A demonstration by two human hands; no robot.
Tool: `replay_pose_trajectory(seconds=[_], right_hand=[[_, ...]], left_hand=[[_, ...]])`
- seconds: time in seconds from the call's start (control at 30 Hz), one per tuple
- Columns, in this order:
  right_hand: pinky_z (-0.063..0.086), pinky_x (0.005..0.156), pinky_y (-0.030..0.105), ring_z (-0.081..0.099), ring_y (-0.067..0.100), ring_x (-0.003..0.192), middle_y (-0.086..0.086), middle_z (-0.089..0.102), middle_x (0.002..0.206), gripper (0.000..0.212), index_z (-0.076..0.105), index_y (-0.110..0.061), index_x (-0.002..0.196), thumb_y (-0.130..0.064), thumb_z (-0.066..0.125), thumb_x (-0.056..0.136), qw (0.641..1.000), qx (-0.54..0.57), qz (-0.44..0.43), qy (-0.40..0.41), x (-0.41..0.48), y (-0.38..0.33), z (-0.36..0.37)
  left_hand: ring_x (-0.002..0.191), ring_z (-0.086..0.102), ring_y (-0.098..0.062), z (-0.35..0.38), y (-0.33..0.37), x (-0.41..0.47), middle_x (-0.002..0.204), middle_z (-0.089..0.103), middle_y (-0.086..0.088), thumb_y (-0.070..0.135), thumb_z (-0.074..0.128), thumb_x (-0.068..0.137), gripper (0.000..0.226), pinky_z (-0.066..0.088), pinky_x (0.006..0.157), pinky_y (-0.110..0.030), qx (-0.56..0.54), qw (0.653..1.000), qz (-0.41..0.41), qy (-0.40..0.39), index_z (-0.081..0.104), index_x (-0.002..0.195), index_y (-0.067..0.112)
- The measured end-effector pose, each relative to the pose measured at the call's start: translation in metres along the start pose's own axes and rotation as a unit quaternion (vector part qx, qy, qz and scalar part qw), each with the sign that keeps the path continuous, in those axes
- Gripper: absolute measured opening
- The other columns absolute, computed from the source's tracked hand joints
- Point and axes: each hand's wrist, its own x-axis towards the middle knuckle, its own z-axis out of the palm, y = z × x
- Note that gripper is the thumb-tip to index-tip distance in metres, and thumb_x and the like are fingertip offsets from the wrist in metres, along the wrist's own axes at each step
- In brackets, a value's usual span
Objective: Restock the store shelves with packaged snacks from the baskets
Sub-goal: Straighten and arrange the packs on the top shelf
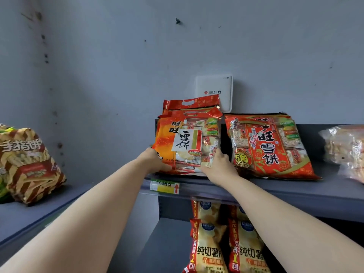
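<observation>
The left hand (155,160) and right hand (218,167) clamp curled fingers on the rice-cracker pack (187,142) near the front edge of the shelf (275,191), and it could topple off if released leaning forward.

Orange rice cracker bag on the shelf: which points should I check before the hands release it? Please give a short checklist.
1. Left hand grips the orange bag at its left edge: ok.
2. Right hand grips its right edge: ok.
3. Bag's bottom rests fully on the shelf: cannot tell, the hands hide it.
4. Label faces forward: ok.
5. Clear of the red bag beside it: ok.
</observation>
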Motion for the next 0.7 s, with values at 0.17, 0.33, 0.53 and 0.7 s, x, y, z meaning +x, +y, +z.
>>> replay_pose_trajectory(seconds=[0.17, 0.33, 0.53, 0.7], right_hand=[[0.047, 0.089, 0.036, 0.046, 0.030, 0.126, 0.016, 0.022, 0.151, 0.106, -0.002, -0.008, 0.154, -0.050, 0.067, 0.085, 0.999, -0.021, 0.037, 0.018, 0.013, -0.002, 0.007], [0.044, 0.085, 0.034, 0.045, 0.026, 0.120, 0.012, 0.029, 0.139, 0.104, 0.001, -0.020, 0.152, -0.053, 0.070, 0.081, 0.996, -0.062, 0.026, 0.056, 0.018, -0.005, 0.017], [0.048, 0.086, 0.035, 0.048, 0.021, 0.107, 0.001, 0.049, 0.120, 0.028, 0.058, -0.028, 0.106, -0.042, 0.069, 0.085, 0.990, -0.083, -0.033, 0.105, 0.032, -0.009, 0.024], [0.047, 0.084, 0.033, 0.056, 0.024, 0.107, 0.001, 0.046, 0.132, 0.028, 0.061, -0.027, 0.121, -0.037, 0.049, 0.098, 0.997, -0.036, -0.054, 0.042, 0.038, -0.001, 0.027]], left_hand=[[0.104, 0.057, -0.026, 0.007, -0.009, 0.019, 0.112, 0.057, -0.008, 0.039, 0.085, 0.071, 0.075, 0.052, 0.089, -0.038, 0.090, 0.995, -0.001, 0.037, 0.044, 0.127, 0.010], [0.128, 0.042, -0.030, 0.033, -0.014, 0.038, 0.136, 0.046, -0.011, 0.032, 0.072, 0.085, 0.065, 0.043, 0.101, -0.044, 0.143, 0.984, 0.005, 0.105, 0.038, 0.136, 0.010], [0.117, 0.051, -0.030, 0.036, -0.007, 0.044, 0.128, 0.047, -0.010, 0.022, 0.075, 0.082, 0.058, 0.047, 0.083, -0.040, 0.132, 0.978, 0.012, 0.162, 0.038, 0.125, 0.012], [0.094, 0.054, -0.023, 0.027, -0.004, 0.053, 0.112, 0.056, -0.005, 0.026, 0.076, 0.079, 0.061, 0.046, 0.076, -0.034, -0.049, 0.997, 0.014, 0.066, 0.035, 0.122, 0.014]])
